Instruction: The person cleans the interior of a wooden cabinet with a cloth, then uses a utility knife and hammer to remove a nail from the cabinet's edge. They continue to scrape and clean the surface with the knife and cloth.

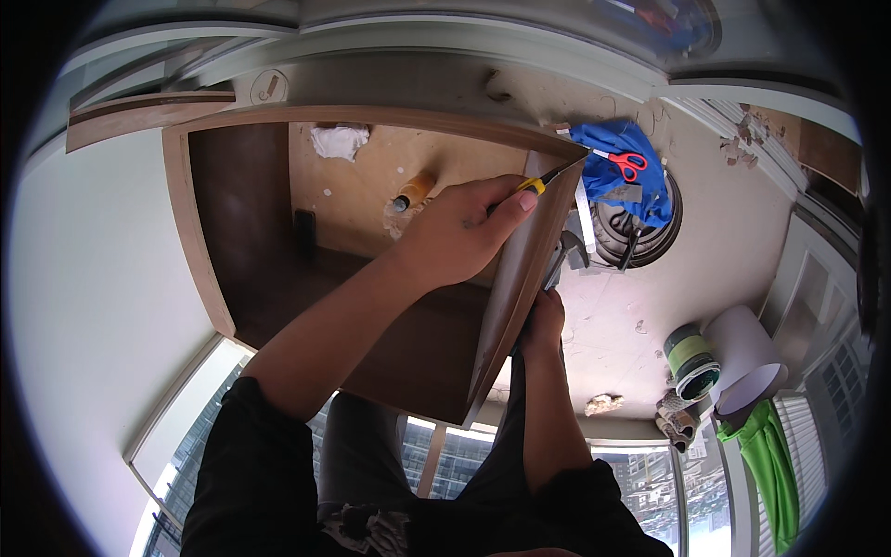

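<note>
Head view: brown wooden cabinet (200, 251) lies open side up before the person, one side panel (525, 255) standing at the right. Left hand (469, 227) is closed around a yellow-and-black knife (531, 187), its blade at the upper end of that panel; contact at the tip cannot be told. Right hand (544, 323) is at the panel's outer side, near a grey tool (572, 249); fingers partly hidden, cannot tell whether it grips anything. Inside the cabinet: crumpled white paper or cloth (340, 142), orange bottle (420, 187) lying on its side. Beyond the panel: blue cloth (655, 206) with red-handled scissors (632, 166) on it. Farther right: tin (688, 351) beside a white roll (742, 353), green cloth (768, 469) nearby.
</note>
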